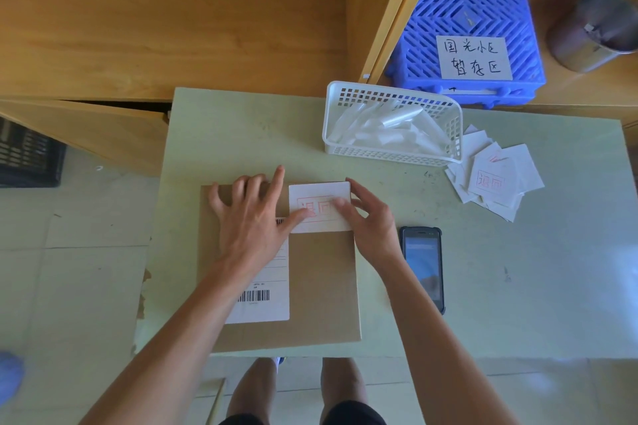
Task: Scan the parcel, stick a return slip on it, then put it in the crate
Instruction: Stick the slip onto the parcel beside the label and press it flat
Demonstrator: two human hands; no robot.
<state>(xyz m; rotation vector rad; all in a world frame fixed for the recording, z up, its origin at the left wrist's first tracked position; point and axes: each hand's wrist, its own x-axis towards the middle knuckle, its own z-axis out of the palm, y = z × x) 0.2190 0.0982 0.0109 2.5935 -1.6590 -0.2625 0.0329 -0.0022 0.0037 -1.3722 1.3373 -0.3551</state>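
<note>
A flat brown cardboard parcel (321, 286) lies on the pale green table (535, 279), with a white barcode label (266, 300) on its left half. A white return slip with a red stamp (319, 198) sits on the parcel's top right corner. My left hand (252, 217) lies flat on the parcel, its thumb pressing the slip's left edge. My right hand (373, 217) presses the slip's right side with its fingertips. The black handheld scanner (423, 266) lies on the table just right of the parcel. A blue slatted crate (469, 3) with a handwritten sign stands at the back right.
A white mesh basket (390, 93) with peeled backing papers stands behind the parcel. Several loose return slips (493, 176) lie to its right. A metal cup (593, 31) sits on the far right shelf. A black crate (27, 155) is on the floor at left.
</note>
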